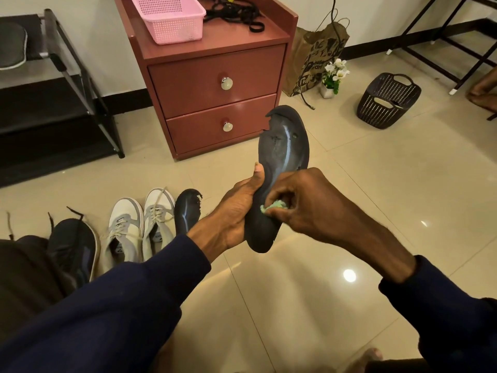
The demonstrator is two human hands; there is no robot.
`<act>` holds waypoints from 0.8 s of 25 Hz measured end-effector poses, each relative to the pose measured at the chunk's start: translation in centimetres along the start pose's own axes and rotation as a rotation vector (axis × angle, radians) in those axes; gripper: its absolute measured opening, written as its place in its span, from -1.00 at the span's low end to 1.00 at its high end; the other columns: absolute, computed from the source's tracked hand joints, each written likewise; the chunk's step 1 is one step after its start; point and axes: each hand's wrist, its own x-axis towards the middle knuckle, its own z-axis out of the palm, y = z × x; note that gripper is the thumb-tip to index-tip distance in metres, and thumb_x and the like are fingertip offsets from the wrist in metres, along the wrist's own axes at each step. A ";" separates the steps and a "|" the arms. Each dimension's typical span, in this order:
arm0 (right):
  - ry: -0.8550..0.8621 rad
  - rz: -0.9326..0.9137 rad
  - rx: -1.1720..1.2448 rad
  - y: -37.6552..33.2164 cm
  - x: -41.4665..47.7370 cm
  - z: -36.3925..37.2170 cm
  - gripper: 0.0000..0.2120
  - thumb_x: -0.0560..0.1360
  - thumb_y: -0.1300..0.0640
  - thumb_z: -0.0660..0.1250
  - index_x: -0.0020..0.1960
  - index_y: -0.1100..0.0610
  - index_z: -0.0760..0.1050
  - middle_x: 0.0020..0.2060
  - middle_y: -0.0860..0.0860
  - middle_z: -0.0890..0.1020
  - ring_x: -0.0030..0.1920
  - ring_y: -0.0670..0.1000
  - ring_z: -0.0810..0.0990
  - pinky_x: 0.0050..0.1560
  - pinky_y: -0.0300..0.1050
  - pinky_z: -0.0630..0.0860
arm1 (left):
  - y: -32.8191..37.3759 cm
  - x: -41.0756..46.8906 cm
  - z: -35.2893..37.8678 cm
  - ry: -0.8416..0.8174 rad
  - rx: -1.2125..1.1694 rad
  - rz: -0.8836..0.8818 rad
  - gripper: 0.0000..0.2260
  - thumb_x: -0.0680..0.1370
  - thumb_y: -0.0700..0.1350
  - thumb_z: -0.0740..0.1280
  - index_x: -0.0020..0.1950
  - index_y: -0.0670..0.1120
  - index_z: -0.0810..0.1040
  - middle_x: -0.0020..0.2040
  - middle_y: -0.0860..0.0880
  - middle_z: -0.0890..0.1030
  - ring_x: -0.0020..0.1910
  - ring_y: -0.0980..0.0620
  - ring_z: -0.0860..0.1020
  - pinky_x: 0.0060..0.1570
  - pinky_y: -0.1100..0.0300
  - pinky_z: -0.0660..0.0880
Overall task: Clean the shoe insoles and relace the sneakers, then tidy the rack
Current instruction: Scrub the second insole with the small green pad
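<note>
My left hand [236, 211] grips a dark worn insole [282, 146] by its left edge, thumb on the upper face, holding it upright over the floor. My right hand [298, 200] pinches a small green cloth [274, 205] against the insole's lower part. A second dark insole [187, 211] lies on the floor beside a pair of white-and-grey sneakers [139, 224] with laces. A dark sneaker [72, 246] sits left of them. Loose black laces [236, 14] lie on the red cabinet's top.
A red two-drawer cabinet [215, 84] stands ahead with a pink basket [172, 17] on it. The black shoe rack [53, 103] is at the left wall. A paper bag [314, 57], a small flower pot [332, 76] and a black basket [387, 100] stand at right.
</note>
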 end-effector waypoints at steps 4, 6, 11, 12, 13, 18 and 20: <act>0.277 0.115 -0.261 2.4 1.3 -1.0 -0.80 0.47 0.12 0.51 0.04 0.19 0.68 -0.03 0.13 0.65 -0.08 0.09 0.62 -0.02 -0.07 0.58 | 0.1 -0.4 0.4 -0.024 -0.065 -0.029 -0.54 0.68 0.14 0.20 0.30 -0.21 0.59 0.12 -0.20 0.71 -0.05 -0.13 0.73 -0.03 0.03 0.69; 0.307 0.090 -0.199 2.0 1.2 -0.4 -0.81 0.46 0.13 0.52 0.03 0.18 0.68 -0.04 0.10 0.65 -0.08 0.06 0.62 -0.02 -0.11 0.59 | 0.1 -0.3 0.3 -0.009 -0.045 -0.023 -0.54 0.67 0.15 0.22 0.29 -0.20 0.60 0.14 -0.20 0.70 -0.02 -0.12 0.72 0.06 0.03 0.67; 0.080 -0.039 -0.085 0.5 0.5 0.4 -0.89 0.43 0.16 0.54 -0.04 0.07 0.71 -0.13 -0.05 0.66 -0.19 -0.11 0.59 -0.16 -0.35 0.54 | -0.2 -0.4 0.3 0.020 -0.006 -0.048 -0.56 0.66 0.14 0.27 0.26 -0.22 0.61 0.09 -0.18 0.71 0.01 -0.12 0.69 0.19 -0.04 0.61; 0.153 0.001 -0.141 1.2 0.9 -0.2 -0.87 0.43 0.16 0.54 -0.02 0.10 0.71 -0.11 0.00 0.66 -0.17 -0.06 0.60 -0.12 -0.23 0.59 | -0.2 -0.4 0.4 0.011 -0.030 -0.056 -0.56 0.66 0.12 0.26 0.28 -0.22 0.60 0.11 -0.19 0.71 0.01 -0.14 0.70 0.16 -0.03 0.63; 0.223 0.063 -0.212 2.1 1.2 -0.9 -0.83 0.43 0.16 0.53 0.01 0.15 0.69 -0.06 0.07 0.66 -0.12 0.03 0.62 -0.05 -0.12 0.61 | -0.2 -0.6 0.6 -0.012 -0.072 -0.073 -0.56 0.67 0.10 0.26 0.32 -0.22 0.59 0.14 -0.22 0.70 0.03 -0.18 0.70 0.15 -0.04 0.64; 0.204 0.048 -0.069 1.5 0.7 -0.3 -0.87 0.43 0.16 0.54 -0.03 0.10 0.71 -0.13 -0.04 0.66 -0.18 -0.12 0.60 -0.13 -0.29 0.58 | -0.3 -0.4 0.1 -0.015 -0.019 -0.066 -0.59 0.66 0.12 0.27 0.21 -0.20 0.64 0.11 -0.20 0.71 0.00 -0.14 0.69 0.22 -0.05 0.58; 0.023 0.006 0.016 0.6 0.2 0.4 -0.92 0.42 0.17 0.54 -0.09 0.04 0.71 -0.20 -0.13 0.64 -0.24 -0.18 0.59 -0.25 -0.42 0.48 | -0.4 -0.4 0.1 -0.003 -0.003 -0.057 -0.62 0.66 0.11 0.27 0.12 -0.19 0.66 0.02 -0.17 0.71 -0.05 -0.09 0.68 0.21 -0.03 0.56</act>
